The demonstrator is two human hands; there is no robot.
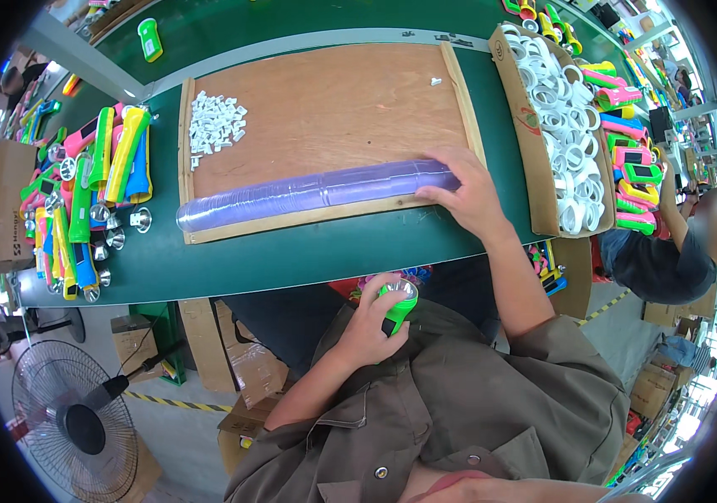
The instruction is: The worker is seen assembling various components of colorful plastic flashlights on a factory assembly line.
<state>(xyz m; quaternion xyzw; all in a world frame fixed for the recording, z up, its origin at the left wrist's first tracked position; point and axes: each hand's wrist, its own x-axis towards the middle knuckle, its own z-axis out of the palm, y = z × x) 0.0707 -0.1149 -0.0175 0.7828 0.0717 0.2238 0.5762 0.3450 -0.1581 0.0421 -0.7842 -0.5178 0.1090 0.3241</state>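
My left hand (367, 323) is closed around a green flashlight (400, 308) close to my body, its shiny reflector facing up. At the right end of a long roll of stacked clear, violet-tinted discs (291, 194), my right hand (469, 193) has its thumb and fingers around the last discs. The roll lies along the near rim of a wooden tray (333, 101). Small white plastic pieces (214, 124) are heaped in the tray's left part, and one lone white piece (436, 81) lies near its right side.
Right of the tray stands a cardboard box (519, 126) full of white rings (572, 142). Colourful flashlights (119, 151) and loose reflectors (140, 220) crowd the left of the green table (149, 272). A fan (77, 423) stands lower left. Another person (660, 260) sits at far right.
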